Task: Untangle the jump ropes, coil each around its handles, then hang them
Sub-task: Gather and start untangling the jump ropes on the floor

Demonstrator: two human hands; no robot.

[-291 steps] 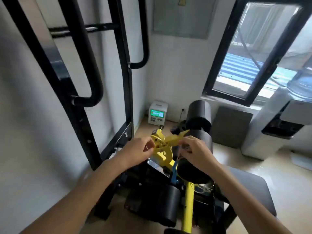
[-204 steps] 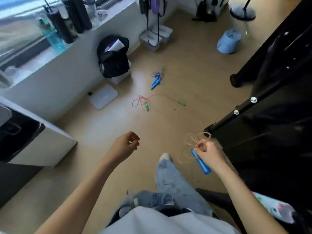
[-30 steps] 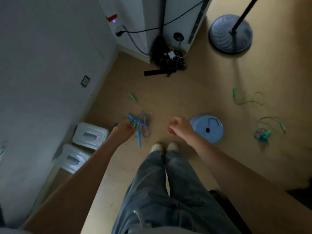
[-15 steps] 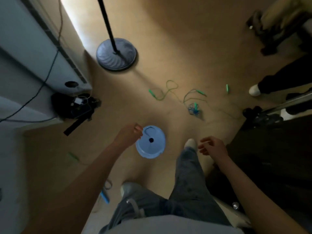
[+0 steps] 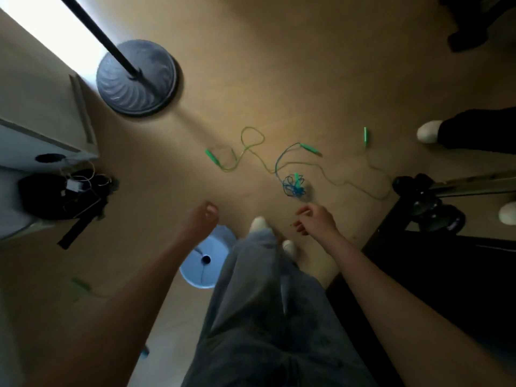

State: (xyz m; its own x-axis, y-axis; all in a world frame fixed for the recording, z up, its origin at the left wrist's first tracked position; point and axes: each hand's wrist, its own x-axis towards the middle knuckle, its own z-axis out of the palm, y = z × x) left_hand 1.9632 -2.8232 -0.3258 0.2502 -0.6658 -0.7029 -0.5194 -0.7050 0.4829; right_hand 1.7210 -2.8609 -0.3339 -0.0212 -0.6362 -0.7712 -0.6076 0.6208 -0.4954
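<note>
- Jump ropes [image 5: 290, 166] lie crossed on the floor [image 5: 307, 65], ahead of the feet: a thin green cord with green handles, and a blue cord bunched in a knot [image 5: 293, 185].
- They look light, limp and snag-prone; best lifted by a stiff handle [image 5: 309, 148].
- Left hand [image 5: 201, 219] is loosely curled and empty; right hand [image 5: 315, 222] hangs relaxed and empty.

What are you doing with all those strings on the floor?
Those are jump ropes. A person is standing over them with both hands out and nothing in either one: the left hand is loosely curled, the right hand has relaxed fingers. Just ahead lies a blue rope bunched in a knot, with a green rope sprawled across the wooden floor beside it. Neither has been picked up yet.
</note>
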